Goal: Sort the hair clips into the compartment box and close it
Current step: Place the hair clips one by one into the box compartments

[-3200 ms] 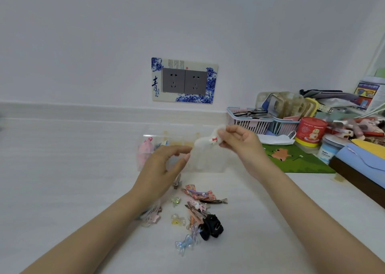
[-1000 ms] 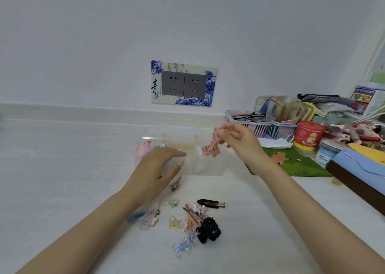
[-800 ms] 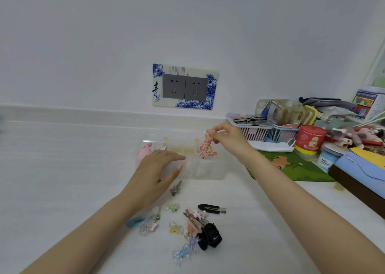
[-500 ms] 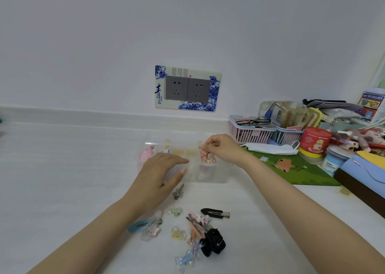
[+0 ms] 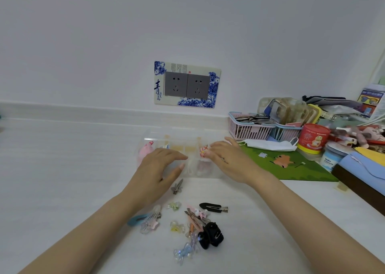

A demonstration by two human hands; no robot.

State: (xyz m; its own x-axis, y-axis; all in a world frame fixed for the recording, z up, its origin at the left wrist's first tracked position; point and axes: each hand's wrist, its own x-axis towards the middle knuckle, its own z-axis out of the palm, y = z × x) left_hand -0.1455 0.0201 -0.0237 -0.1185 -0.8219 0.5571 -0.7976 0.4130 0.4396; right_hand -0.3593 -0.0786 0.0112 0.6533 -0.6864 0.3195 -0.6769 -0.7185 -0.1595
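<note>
though hard to pick out against the white counter [image 5: 62, 169], found the clear compartment box [image 5: 193, 167] sitting near the wall [image 5: 83, 44], a pink plush clip [image 5: 144, 152] at its left end and a floral clip [image 5: 203, 150] in a cell right of middle. saw left hand [image 5: 156, 169] spread on the box's front, fingers straight and relaxed, gripping nothing. saw fingertips of right hand [image 5: 227, 160] at the floral clip; could not tell whether pinching or merely touching. noted a grey clip [image 5: 177, 187], black flat clip [image 5: 210, 207] and black claw clip [image 5: 210, 235] loose nearer the body. judged two risks: light box sliding under an uneven press, and bulky clips standing proud, blocking the lid.
</note>
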